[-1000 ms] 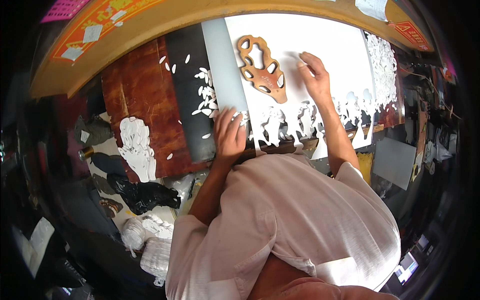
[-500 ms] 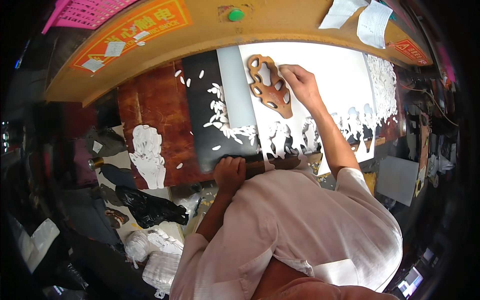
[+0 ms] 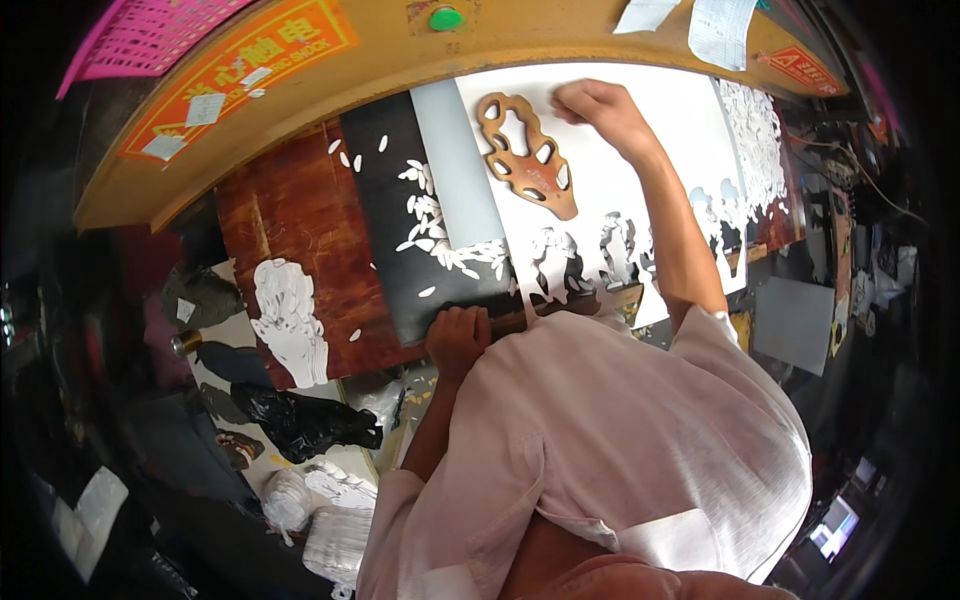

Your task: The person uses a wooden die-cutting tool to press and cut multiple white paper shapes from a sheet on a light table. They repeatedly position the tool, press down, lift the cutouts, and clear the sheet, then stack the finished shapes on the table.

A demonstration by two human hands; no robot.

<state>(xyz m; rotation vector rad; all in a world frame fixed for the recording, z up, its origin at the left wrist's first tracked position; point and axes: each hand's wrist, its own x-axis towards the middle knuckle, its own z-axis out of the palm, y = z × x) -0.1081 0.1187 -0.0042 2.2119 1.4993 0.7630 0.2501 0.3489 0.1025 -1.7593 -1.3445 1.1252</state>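
A brown cutting die [image 3: 530,160] with several openings lies flat on a large white sheet [image 3: 670,120]. Just right of its upper end is my right hand [image 3: 597,108], fingers curled together and slightly blurred, apart from the die; I see nothing in it. My left hand [image 3: 459,342] rests as a loose fist at the near edge of the black pad [image 3: 385,220], its palm side hidden. Along the sheet's near edge run cut-out gaps, with thin white strips between them. Small white oval pieces [image 3: 428,225] lie scattered on the pad.
A yellow machine beam [image 3: 400,70] spans the far side, with a green button [image 3: 445,18] on it. A stack of white cut pieces [image 3: 290,320] sits on the reddish-brown board [image 3: 270,200] at left. More white pieces [image 3: 755,150] are heaped at far right. A black plastic bag [image 3: 300,420] lies lower left.
My right hand has come away from the die's right edge and moved up and slightly right of it. My left hand stays at the pad's edge. The whole view has shifted slightly.
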